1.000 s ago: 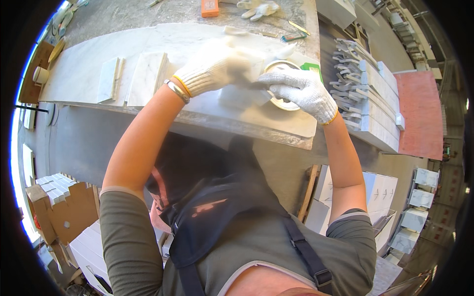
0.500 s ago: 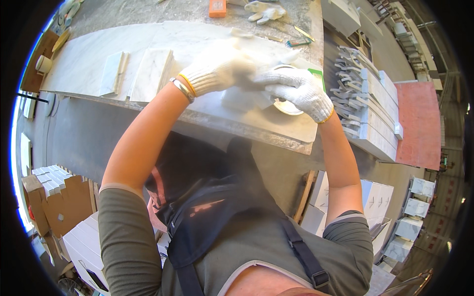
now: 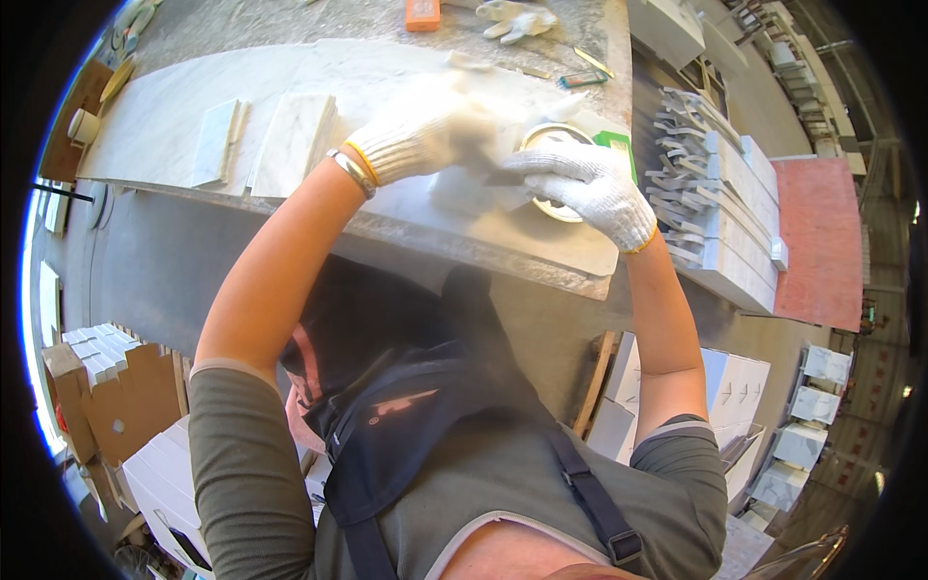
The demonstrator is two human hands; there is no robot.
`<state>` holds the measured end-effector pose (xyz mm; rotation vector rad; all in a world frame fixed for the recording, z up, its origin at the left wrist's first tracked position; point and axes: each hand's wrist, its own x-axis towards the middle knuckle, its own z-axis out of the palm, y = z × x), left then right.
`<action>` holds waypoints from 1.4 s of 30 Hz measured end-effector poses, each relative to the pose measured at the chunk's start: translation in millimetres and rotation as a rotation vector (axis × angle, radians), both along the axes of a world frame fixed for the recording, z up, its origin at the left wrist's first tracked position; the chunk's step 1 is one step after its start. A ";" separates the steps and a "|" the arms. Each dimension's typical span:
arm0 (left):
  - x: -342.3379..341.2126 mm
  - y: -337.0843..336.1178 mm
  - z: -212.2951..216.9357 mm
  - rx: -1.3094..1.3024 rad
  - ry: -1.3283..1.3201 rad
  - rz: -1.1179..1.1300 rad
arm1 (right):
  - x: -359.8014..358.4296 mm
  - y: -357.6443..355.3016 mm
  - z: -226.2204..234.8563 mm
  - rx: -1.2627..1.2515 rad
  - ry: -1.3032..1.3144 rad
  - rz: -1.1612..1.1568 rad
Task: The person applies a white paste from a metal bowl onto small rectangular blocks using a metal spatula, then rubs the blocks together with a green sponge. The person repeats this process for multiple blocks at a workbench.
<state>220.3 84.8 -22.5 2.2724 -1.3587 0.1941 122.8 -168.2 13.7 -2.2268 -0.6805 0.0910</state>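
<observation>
Right, both hands are up over the slab, which lies on the desk. Coming in from the right, the right hand has thumb and fingers narrowed together, and it looks to be pinching a dark tool, thin and badly blurred. Across from it, the left hand is bent inward, but its fingers wash out in glare, so I cannot tell whether they grip anything.

Now, the relation that counts: the tool sits in the gap between the gloves, at the right fingertips, its long axis seeming to run crosswise, up and to the left. And the tin! Round, so no long axis there; it's on the slab, part hidden beneath the right hand, whether touching I cannot say. That hand is plainly the nearer, with the left well apart from the rim.

Just right of the tin, something green. Over on the left, tiles lie on the slab; toward the far side, a teal stick, a loose glove and an orange box.
</observation>
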 end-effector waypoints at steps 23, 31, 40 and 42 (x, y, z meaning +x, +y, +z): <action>-2.2 -1.9 3.7 0.000 -0.035 -0.002 | -42.7 9.2 1.3 0.086 0.108 -0.286; -6.0 -1.6 1.5 0.026 -0.058 0.038 | -64.9 34.0 -12.1 0.260 0.162 -0.523; -4.7 -1.3 2.5 0.043 -0.035 0.027 | -70.1 44.5 -16.3 0.178 0.008 -0.585; -4.8 -1.2 1.5 0.059 -0.046 0.037 | -75.2 42.0 -14.8 0.109 -0.004 -0.594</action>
